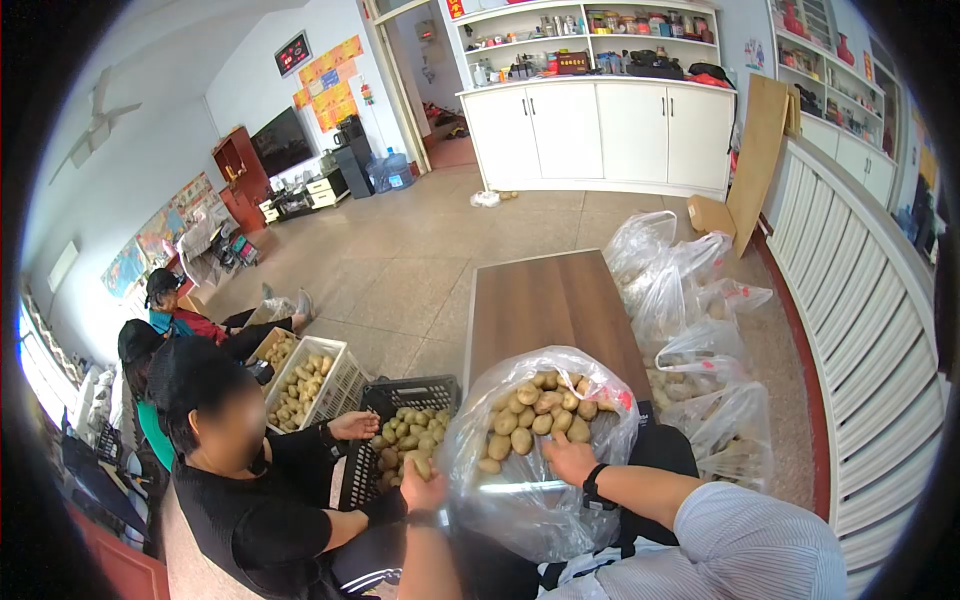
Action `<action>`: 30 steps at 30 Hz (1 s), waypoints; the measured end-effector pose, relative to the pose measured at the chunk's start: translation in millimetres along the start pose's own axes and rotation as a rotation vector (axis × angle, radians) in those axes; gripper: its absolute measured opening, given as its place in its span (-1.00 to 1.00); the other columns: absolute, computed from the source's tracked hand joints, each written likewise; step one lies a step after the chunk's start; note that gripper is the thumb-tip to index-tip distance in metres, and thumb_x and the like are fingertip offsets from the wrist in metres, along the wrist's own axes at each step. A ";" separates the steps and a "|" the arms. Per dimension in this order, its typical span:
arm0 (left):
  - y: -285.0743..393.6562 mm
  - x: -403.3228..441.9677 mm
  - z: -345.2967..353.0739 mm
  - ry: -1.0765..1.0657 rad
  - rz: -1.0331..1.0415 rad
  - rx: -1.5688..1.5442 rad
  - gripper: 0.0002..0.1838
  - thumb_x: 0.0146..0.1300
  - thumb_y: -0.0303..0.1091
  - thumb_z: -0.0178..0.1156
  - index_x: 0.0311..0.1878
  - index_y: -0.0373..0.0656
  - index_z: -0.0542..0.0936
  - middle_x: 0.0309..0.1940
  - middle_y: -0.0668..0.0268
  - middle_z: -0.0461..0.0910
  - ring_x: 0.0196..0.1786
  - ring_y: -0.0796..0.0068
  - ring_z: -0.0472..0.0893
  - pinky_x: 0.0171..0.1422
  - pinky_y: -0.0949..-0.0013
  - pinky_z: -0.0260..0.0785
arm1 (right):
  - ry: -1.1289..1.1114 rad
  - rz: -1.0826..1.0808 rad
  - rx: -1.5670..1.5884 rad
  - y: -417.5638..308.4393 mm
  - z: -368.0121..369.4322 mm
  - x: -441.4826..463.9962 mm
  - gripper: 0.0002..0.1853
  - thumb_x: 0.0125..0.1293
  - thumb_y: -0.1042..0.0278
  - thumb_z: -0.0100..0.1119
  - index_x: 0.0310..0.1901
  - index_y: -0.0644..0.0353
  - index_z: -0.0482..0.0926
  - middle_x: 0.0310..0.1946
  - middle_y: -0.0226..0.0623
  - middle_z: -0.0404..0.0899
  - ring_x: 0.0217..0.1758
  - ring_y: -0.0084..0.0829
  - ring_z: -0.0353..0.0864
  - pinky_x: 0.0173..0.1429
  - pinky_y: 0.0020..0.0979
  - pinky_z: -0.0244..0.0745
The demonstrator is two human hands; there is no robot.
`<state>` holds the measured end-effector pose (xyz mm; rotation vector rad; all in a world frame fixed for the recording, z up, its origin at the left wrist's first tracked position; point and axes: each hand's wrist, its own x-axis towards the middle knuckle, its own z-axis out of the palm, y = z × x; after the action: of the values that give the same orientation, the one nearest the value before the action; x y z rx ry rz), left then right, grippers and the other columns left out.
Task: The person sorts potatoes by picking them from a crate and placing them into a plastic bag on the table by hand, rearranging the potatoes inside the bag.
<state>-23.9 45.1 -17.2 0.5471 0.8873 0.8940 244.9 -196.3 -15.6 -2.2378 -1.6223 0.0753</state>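
Note:
A clear plastic bag (470, 440) stands wide open at the end of the brown table, with many potatoes (521, 441) inside. My right hand (570, 460), below a black wristband, is in the bag beside the nearest potatoes; its fingers are apart and it holds nothing that I can see. My left hand (422, 488) is closed around a potato (418, 464) left of the bag, close to a black crate (355, 480) of potatoes. A co-worker's hand (353, 425) is palm up over that crate's left side, apart from my hands.
A co-worker in black (250, 510) sits at my left. Beyond are a white crate (345, 375) of potatoes and other people. The brown table (545, 310) extends ahead. Filled plastic bags (670, 290) line the floor at right, near a white railing (850, 280).

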 end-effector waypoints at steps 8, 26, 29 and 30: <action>4.1 19.6 -37.3 0.213 -0.061 -0.140 -0.67 0.35 -0.14 0.06 -0.05 -0.23 0.49 -0.25 0.08 0.60 -0.38 0.15 0.59 -0.34 0.09 0.50 | 0.048 -0.065 -0.147 1.9 1.3 -6.2 -0.76 0.23 0.36 0.05 -0.06 0.05 0.52 0.00 -0.01 0.44 -0.48 -0.07 0.68 -0.43 -0.10 0.59; 0.8 47.7 -76.0 0.437 -0.144 -0.254 -0.69 0.35 -0.18 0.00 -0.31 -0.29 0.39 -0.41 0.01 0.50 -0.40 0.03 0.59 -0.40 0.03 0.51 | -0.130 -0.022 -0.199 -0.4 -4.7 -16.0 -0.62 0.28 0.34 -0.02 0.15 -0.02 0.45 -0.13 -0.04 0.47 -0.34 -0.06 0.66 -0.32 -0.07 0.55; 0.6 43.0 -73.5 0.429 -0.082 -0.169 -0.76 0.36 -0.26 0.00 -0.25 -0.29 0.38 -0.35 0.02 0.51 -0.34 0.02 0.63 -0.37 -0.02 0.53 | -0.124 -0.045 -0.185 3.0 -0.6 -17.2 -0.62 0.27 0.34 -0.02 0.15 -0.04 0.46 -0.15 -0.04 0.47 -0.35 -0.07 0.65 -0.31 -0.07 0.55; 0.4 44.0 -74.2 0.429 -0.082 -0.168 -0.76 0.36 -0.26 0.00 -0.25 -0.29 0.38 -0.35 0.02 0.51 -0.34 0.02 0.63 -0.37 -0.02 0.53 | -0.124 -0.045 -0.184 3.2 0.0 -17.1 -0.62 0.27 0.34 -0.02 0.15 -0.04 0.46 -0.15 -0.04 0.47 -0.35 -0.07 0.65 -0.31 -0.07 0.55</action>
<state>-72.2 86.4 -75.4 0.1713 1.1984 1.0186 242.0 -213.0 -19.6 -2.3739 -1.8100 0.0560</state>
